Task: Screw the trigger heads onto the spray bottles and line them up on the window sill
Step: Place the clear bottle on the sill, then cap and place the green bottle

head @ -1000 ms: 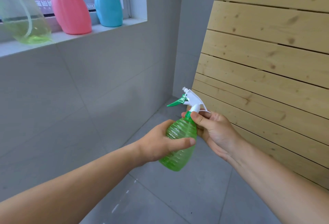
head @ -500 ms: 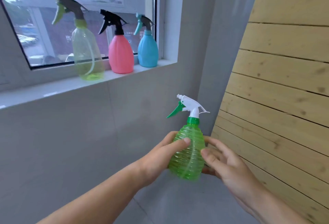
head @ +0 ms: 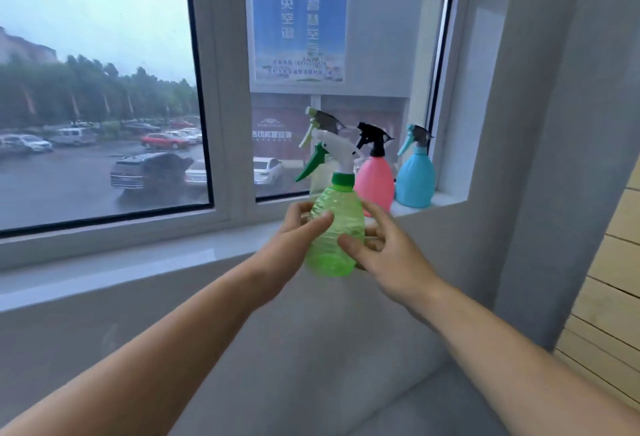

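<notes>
Green bottle (head: 335,234) is held upright between both hands, in the air in front of the window sill (head: 114,273), not resting on it. Left hand (head: 289,245) wraps the bottle's left side: thumb lies across the front of the ribbed body, fingers curl round the back, so it is gripping the bottle. Right hand (head: 388,255) is on the bottle's right side with fingers spread; thumb tip touches the lower front of the body, the other fingers reach behind it, and how firmly it grips I cannot tell. White trigger head (head: 337,150) with green lever sits on the bottle's green collar, directly above the hands, nozzle pointing left; whether it is fully tight cannot be told. Beyond the hands, three bottles stand on the sill: a pale yellow-green bottle (head: 320,177) mostly hidden right behind the held one, a pink bottle (head: 375,182) just past the right hand's fingertips, and a blue bottle (head: 415,177) further right of that, next to the window reveal. All three carry dark trigger heads. Pink and blue stand close, side by side. Sill section left of the left hand is bare. Wood-slat panel (head: 609,279) is to the far right of the right arm.
</notes>
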Motion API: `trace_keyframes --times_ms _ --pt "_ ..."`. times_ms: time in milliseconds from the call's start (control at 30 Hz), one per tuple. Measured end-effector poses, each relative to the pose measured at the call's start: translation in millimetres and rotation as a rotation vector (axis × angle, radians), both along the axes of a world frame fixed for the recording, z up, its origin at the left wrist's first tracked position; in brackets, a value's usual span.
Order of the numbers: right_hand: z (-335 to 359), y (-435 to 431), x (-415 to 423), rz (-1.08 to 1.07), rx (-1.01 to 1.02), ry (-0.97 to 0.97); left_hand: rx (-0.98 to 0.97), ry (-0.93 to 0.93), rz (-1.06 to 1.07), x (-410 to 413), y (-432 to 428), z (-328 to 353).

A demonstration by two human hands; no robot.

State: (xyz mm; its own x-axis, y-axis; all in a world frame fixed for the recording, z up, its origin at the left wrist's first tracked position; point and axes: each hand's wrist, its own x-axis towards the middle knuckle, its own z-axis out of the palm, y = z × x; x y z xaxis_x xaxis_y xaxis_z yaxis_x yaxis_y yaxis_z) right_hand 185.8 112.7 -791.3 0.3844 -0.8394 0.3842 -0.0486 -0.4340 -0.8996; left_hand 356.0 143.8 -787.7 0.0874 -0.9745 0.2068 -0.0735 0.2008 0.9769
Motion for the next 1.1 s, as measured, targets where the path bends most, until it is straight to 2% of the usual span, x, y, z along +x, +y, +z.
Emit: trace_keyframes --times_ms 133,233,400,1100 --pt "17 -22 52 -0.009 -0.007 -0.032 -0.017 -0.031 0.092 45 -2 23" --pt "22 -33 81 -0.013 -0.027 0.014 0.011 -0.04 0.168 71 -7 30" --pt "19 -46 98 -0.044 -0.034 0.071 0.041 -0.098 0.277 83 -21 27" --pt "0 -71 131 -0.131 -0.082 0.095 -0.021 -0.144 0.416 102 -50 5"
